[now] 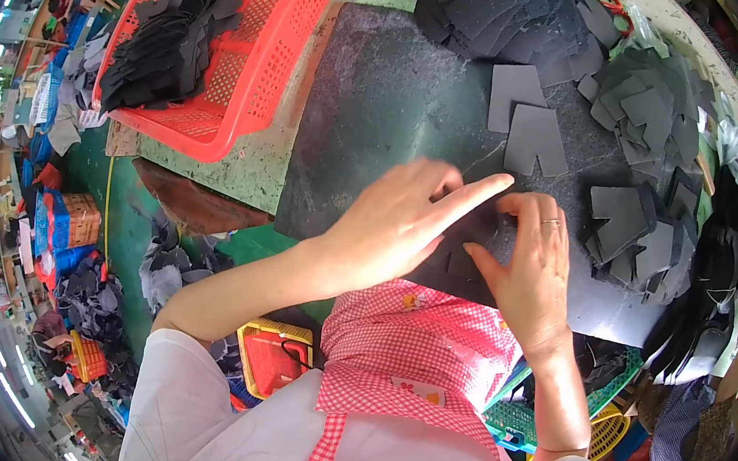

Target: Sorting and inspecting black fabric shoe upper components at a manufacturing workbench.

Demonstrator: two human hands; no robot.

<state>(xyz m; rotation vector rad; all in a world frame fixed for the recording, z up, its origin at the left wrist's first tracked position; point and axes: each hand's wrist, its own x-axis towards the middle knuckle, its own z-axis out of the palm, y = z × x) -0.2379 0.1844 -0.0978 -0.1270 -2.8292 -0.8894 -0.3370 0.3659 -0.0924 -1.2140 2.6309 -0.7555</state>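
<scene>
Over the near edge of the dark work board (363, 128), both my hands hover close together. My left hand (407, 217) has its index finger stretched out to the right; its other fingers are partly smeared by motion. A ring sits on my right hand (531, 260), whose fingers are bent with the thumb apart from them. A dark, flat piece (467, 256) lies under and between the hands, its outline partly hidden. Just beyond them, two grey-black notched pieces (535, 140) (513, 92) lie overlapping on the board.
A red plastic basket (240, 113) holding a stack of black pieces (171, 40) stands at the left. Piles of similar cut pieces lie at the back (506, 17) and right (635, 236). Red-handled scissors (613, 7) rest at the far right. A green crate (521, 420) sits below the board.
</scene>
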